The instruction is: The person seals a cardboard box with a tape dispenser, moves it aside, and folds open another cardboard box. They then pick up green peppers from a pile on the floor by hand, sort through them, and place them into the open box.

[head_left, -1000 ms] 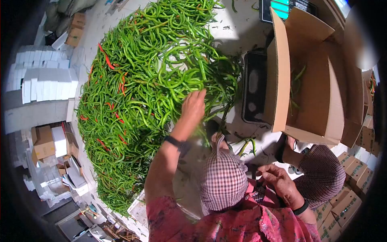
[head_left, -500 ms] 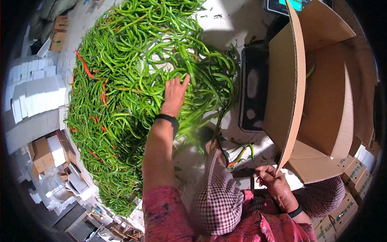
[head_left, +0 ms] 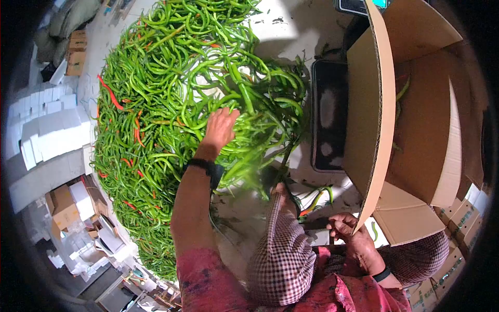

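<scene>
A broad heap of long green chili peppers (head_left: pixel 150 109) lies to the left, with a few red ones among them. My left hand (head_left: pixel 221 127) is at the heap's right side, its fingers curled over some green peppers. Peppers just below and beside it are smeared by motion. At the lower right, my right hand (head_left: pixel 356 242) has its fingers bent around the lower corner of a flap of an open cardboard box (head_left: pixel 416 125). The box is tipped on its side, and a few peppers are inside.
A dark shallow tray (head_left: pixel 329 114) lies between heap and box. A scale with a lit display (head_left: pixel 377 4) stands at the top. Checked cloth (head_left: pixel 283 260) covers my knees. Loose peppers (head_left: pixel 314 202) lie near my foot. Stacked cartons (head_left: pixel 457 221) and white boxes (head_left: pixel 57 127) flank the area.
My left hand has drawn slightly down and left, its fingers more curled, and peppers beside it have shifted. My right hand stays at the flap. The view has moved a little.
</scene>
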Demonstrator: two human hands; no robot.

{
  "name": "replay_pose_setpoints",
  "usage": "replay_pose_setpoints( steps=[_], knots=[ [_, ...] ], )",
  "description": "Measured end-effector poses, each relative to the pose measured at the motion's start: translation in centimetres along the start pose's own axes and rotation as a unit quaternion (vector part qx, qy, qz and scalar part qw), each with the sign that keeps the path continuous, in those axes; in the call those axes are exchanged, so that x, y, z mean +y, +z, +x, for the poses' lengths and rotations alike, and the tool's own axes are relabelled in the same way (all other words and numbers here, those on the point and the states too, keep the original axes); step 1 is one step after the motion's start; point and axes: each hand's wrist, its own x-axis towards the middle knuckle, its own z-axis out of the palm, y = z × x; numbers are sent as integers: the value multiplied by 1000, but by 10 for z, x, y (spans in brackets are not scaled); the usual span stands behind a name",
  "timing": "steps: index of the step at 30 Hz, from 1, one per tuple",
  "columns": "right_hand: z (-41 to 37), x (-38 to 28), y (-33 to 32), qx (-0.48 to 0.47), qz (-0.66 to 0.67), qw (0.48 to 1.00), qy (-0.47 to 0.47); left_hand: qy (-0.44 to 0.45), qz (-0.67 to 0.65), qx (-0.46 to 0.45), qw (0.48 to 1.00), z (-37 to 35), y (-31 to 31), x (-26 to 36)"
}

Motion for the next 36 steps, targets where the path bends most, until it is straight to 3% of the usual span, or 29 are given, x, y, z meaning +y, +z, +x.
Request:
replay_pose_setpoints(
  steps=[1,3,4,8,13,15,17,18,21,31,33,35,36],
  knots=[
    [-1,1,2,-2,15,1000,-13,1,7,-2,1000,-9,-11,2],
    [-4,-1,5,-11,29,999,-8,-77,-62,-3,995,-25,-47,15],
    [-6,-1,6,-21,23,1000,0,-72,-100,62,990,-34,-59,15],
    [-13,0,12,-53,-2,999,-9,-138,-168,174,960,-63,-129,14],
    [-24,3,18,-99,-32,994,-39,-177,-152,204,951,-107,-211,18],
    [-26,8,18,-111,-42,992,-47,-257,-159,246,921,-120,-237,30],
    [-29,11,18,-120,-56,990,-42,-270,-166,289,903,-128,-256,34],
    [-33,11,21,-129,-59,989,-46,-333,-289,269,856,-132,-264,37],
    [-38,15,21,-151,-83,983,-66,-285,-574,323,697,-150,-263,28],
    [-51,11,16,-159,-82,976,-125,-250,-650,371,614,-188,-301,77],
    [-56,4,21,-177,-102,960,-190,-253,-657,381,600,-187,-314,109],
    [-70,-11,31,-178,-100,955,-214,-200,-676,377,601,-189,-317,129],
    [-77,-20,36,-187,-125,943,-247,-181,-710,369,572,-191,-315,138]
  ],
)
